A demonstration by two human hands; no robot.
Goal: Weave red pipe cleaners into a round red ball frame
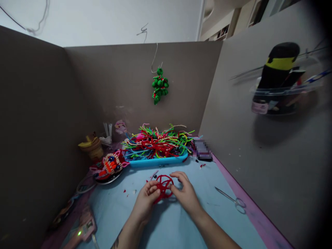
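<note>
Between my two hands is a round openwork shape bent from red fuzzy pipe cleaners (164, 183), held above the table. My left hand (146, 200) is closed on its left edge, thumb against curled fingers. At the right edge, the curved index finger and thumb of my right hand (186, 193) close around the rim. A small dark bead (155, 176) and a pale thin piece lie just behind the shape. Part of its lower side is hidden by my fingers.
A blue tray (158, 161) heaped with coloured pipe cleaners stands behind. To the left are finished pipe-cleaner pieces (111, 164) on a dish and a glue gun (84, 228) with a green light. Scissors (233, 200) and a phone (202, 150) lie right. Grey panels enclose the table.
</note>
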